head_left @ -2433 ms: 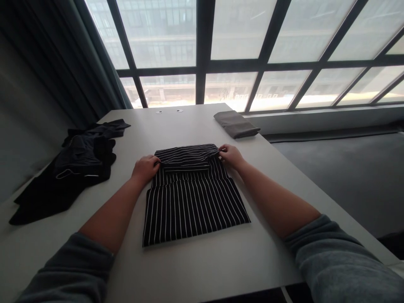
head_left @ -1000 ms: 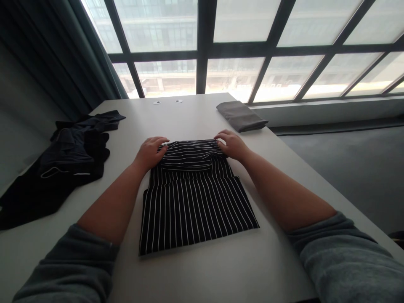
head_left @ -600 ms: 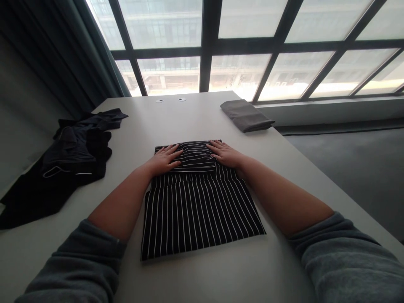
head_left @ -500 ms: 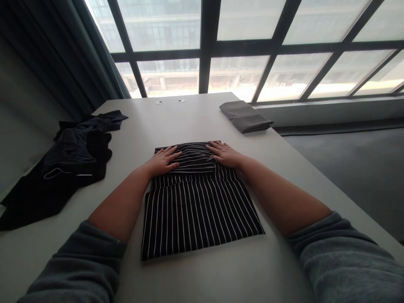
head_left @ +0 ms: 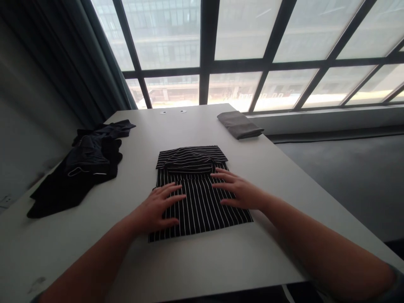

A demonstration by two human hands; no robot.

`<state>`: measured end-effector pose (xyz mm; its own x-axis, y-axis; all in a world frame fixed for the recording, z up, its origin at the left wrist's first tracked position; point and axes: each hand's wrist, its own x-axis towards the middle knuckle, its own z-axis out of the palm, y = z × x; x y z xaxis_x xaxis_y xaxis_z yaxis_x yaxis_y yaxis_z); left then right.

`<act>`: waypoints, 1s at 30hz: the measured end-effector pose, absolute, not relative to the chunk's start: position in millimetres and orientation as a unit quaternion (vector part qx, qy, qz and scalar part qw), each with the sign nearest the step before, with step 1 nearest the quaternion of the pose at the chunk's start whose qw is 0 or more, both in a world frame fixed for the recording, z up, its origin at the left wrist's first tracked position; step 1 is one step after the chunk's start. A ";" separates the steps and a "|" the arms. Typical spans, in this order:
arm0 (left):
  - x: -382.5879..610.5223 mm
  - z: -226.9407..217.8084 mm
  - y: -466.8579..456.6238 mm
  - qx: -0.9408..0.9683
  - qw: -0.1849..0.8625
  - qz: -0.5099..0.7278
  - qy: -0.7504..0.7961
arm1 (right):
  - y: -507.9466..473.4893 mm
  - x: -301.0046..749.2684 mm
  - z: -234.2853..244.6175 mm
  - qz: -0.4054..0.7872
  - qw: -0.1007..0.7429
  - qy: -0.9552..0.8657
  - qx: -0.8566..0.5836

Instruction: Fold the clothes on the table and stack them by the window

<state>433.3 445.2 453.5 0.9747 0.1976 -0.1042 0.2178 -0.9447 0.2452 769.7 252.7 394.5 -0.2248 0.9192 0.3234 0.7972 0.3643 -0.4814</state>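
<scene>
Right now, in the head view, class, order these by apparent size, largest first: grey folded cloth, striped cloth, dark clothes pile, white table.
1. White table
2. Striped cloth and dark clothes pile: they look too close to rank
3. Grey folded cloth

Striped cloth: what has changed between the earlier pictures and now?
The left hand and right hand released the far flap, now lying folded down, and drew back toward the person, spread over the near part of the striped cloth. The grey folded cloth and dark clothes stayed put.
</scene>
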 end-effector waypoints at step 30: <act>336.0 519.8 367.5 0.961 0.207 -0.036 0.180 | 110.1 723.4 448.5 0.321 0.303 -0.619 -0.649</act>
<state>336.0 367.5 519.8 0.9326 0.3313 -0.1434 0.3609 -0.8491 0.3857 723.4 110.1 448.5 0.0267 0.9988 -0.0412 0.6098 -0.0490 -0.7911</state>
